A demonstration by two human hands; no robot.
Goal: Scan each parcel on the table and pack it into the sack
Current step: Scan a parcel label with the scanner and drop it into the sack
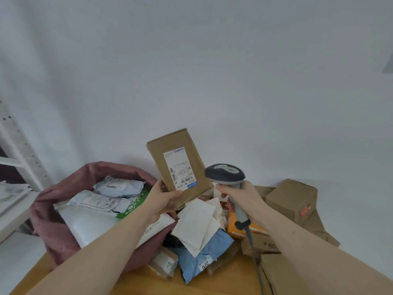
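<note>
A person's left hand [163, 199] grips a flat brown cardboard parcel [180, 167] by its lower edge, holding it upright at the centre of the frame with its white shipping label [179, 169] facing the camera. Just right of it, the right hand [238, 196] is wrapped around the grip of a grey handheld barcode scanner [226, 174], whose head sits beside the parcel's lower right corner (its cable [254, 254] trails down toward the bottom edge). In the lower left, an open dusty-pink sack [55, 226] holds several white and pale grey mailer bags [102, 199], with a green-printed one among them. Below the hands, on the wooden table [148, 282], lies a heap of parcels: white padded envelopes [195, 222], a blue poly bag [204, 252] and an orange package [234, 226]. Brown cardboard boxes [293, 201] pile up at the lower right. A white metal shelf [19, 158] stands at the left edge.
</note>
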